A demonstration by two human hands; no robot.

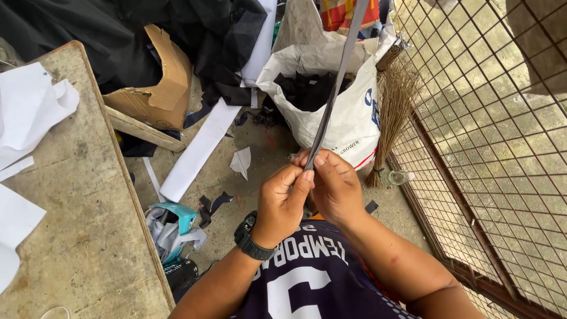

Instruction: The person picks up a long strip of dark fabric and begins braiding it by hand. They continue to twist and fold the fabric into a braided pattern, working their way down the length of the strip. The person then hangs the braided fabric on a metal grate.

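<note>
Worn wooden surface (88, 224) along the left of the frame, with white paper sheets (26, 109) lying at its left edge. Upper left: black cloth (88, 35) heaped behind a torn cardboard box (159, 88). A long white strip (204, 145) runs diagonally across the concrete floor (260, 153), with a small white scrap (241, 161) just right of it. Upper centre: open white sack (348, 112) holding dark scraps (307, 88). A straw broom (393, 112) leans against the sack's right side; a small clear bottle (394, 176) lies at its base. Wire mesh panel (496, 147) fills the right. Crumpled teal-and-white wrapping (174, 227) sits lower centre-left, beside the surface's edge.
</note>
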